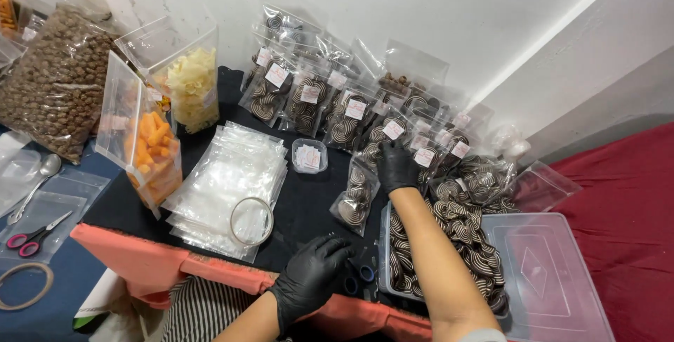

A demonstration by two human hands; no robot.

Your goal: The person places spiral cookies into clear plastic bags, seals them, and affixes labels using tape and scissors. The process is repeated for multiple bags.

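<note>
Resting nearest the body, the left hand (309, 275) in its black glove lies palm-down on the black cloth (302, 208), fingers loosely curled and holding nothing; blue-handled scissors (358, 277) lie just beside its fingertips, toward the right.

Past it, the right hand (395, 166), also gloved, reaches forward over the clear tub of striped swirl cookies (449, 244). Its fingers press down, close together, on the top of a filled cookie pouch (385, 138) in the standing rows; whether they pinch it or only touch it I cannot tell. That pouch stands with its long axis upright, leaning back against its neighbours, directly ahead of the right fingertips, so the right hand is far nearer to it than the left. Another filled pouch (357, 198) leans just left of the right wrist, apart from the row.

The tub's clear lid (551, 279) lies to the right on the red cloth (625, 208).

Left of centre there is open cloth between a stack of empty zip bags (225, 187), with a tape roll (251, 221) on it, and a small tray of white sachets (309, 156). Farther left stand bags of orange sticks (151, 145) and pale chips (191, 89).
</note>
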